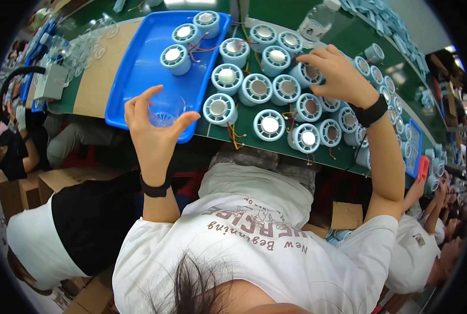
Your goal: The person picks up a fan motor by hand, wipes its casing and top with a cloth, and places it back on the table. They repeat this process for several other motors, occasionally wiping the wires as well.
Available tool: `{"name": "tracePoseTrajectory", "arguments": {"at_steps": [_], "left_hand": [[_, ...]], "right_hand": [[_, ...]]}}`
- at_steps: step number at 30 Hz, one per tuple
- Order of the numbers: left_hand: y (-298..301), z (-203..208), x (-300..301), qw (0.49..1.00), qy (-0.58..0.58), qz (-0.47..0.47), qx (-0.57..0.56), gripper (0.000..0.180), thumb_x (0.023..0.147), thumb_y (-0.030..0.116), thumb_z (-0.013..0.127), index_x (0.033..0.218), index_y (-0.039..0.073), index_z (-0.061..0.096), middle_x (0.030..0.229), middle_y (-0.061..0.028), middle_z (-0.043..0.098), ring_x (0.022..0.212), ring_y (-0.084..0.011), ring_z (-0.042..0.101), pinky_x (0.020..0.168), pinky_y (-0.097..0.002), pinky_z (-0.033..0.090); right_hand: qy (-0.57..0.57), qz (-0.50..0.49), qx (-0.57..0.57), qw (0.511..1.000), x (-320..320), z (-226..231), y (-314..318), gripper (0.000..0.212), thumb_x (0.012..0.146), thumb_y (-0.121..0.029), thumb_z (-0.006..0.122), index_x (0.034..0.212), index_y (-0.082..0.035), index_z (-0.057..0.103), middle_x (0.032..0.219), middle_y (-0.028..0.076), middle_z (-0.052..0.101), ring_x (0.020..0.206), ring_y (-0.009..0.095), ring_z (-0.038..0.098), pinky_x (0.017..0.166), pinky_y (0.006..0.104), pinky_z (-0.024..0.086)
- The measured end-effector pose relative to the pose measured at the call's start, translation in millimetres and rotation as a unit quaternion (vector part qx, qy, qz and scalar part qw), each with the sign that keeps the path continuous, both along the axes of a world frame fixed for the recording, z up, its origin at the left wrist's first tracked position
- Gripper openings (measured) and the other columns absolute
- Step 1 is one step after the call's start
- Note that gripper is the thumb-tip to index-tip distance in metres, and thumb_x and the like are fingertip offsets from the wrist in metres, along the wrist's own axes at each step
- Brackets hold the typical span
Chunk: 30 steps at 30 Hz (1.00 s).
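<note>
Plastic cup (165,112): clear, over the near end of the blue tray (138,65).
Left hand (152,131): we pinch the cup between thumb and fingers; a light, even hold should spare its wall.
Right hand (341,76): right of the tray, curved over a pale-blue unit (306,74); we cannot tell whether it grips.

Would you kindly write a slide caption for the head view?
Left hand holds a clear cup-shaped part over a blue tray; right hand at a pale-blue round unit among many alike.
</note>
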<state>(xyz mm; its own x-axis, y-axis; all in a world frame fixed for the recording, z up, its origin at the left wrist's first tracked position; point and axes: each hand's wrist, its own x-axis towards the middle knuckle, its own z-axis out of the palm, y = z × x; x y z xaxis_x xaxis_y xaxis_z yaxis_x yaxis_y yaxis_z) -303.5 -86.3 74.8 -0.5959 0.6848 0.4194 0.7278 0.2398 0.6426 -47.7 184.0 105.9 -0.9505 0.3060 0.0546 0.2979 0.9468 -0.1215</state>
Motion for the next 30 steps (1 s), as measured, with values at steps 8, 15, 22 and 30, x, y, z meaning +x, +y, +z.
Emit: {"name": "tracePoseTrajectory", "arguments": {"at_steps": [8, 15, 22, 30], "left_hand": [[20, -40, -36, 0.995, -0.087, 0.040, 0.013, 0.072, 0.061, 0.033, 0.090, 0.119, 0.003, 0.059, 0.105, -0.0115, 0.055, 0.093, -0.0249, 0.056, 0.082, -0.0357, 0.048], [2, -40, -45, 0.998, -0.009, 0.050, -0.045, 0.075, 0.075, 0.029, 0.082, 0.137, 0.005, 0.046, 0.126, -0.0170, 0.050, 0.111, -0.0264, 0.050, 0.093, -0.0384, 0.044], [4, 6, 1, 0.984, -0.079, -0.001, 0.161, 0.040, 0.092, 0.013, 0.062, 0.128, -0.003, 0.052, 0.125, -0.0140, 0.051, 0.108, -0.0230, 0.055, 0.093, -0.0349, 0.045], [10, 20, 19, 0.961, -0.213, -0.061, 0.164, 0.023, 0.091, -0.004, 0.053, 0.113, -0.004, 0.058, 0.107, -0.0122, 0.058, 0.090, -0.0191, 0.064, 0.082, -0.0291, 0.049]], "right_hand": [[0.064, -0.008, -0.033, 0.997, 11, 7, 5, 0.050, 0.079, -0.002, 0.063, 0.128, -0.013, 0.058, 0.112, 0.008, 0.061, 0.095, 0.024, 0.055, 0.082, 0.0337, 0.048], [0.077, -0.436, 0.001, 0.897, 143, 86, 107, 0.041, 0.090, -0.002, 0.048, 0.128, -0.013, 0.059, 0.104, 0.010, 0.067, 0.076, 0.016, 0.062, 0.071, 0.0274, 0.052], [-0.151, -0.423, 0.002, 0.894, 213, 23, 246, 0.080, 0.070, -0.021, 0.077, 0.142, -0.016, 0.044, 0.134, 0.020, 0.053, 0.119, 0.031, 0.055, 0.100, 0.0370, 0.043], [-0.109, -0.429, -0.024, 0.896, 336, -91, 353, 0.086, 0.050, -0.007, 0.086, 0.128, -0.013, 0.050, 0.119, 0.015, 0.063, 0.111, 0.033, 0.060, 0.096, 0.0400, 0.048]]}}
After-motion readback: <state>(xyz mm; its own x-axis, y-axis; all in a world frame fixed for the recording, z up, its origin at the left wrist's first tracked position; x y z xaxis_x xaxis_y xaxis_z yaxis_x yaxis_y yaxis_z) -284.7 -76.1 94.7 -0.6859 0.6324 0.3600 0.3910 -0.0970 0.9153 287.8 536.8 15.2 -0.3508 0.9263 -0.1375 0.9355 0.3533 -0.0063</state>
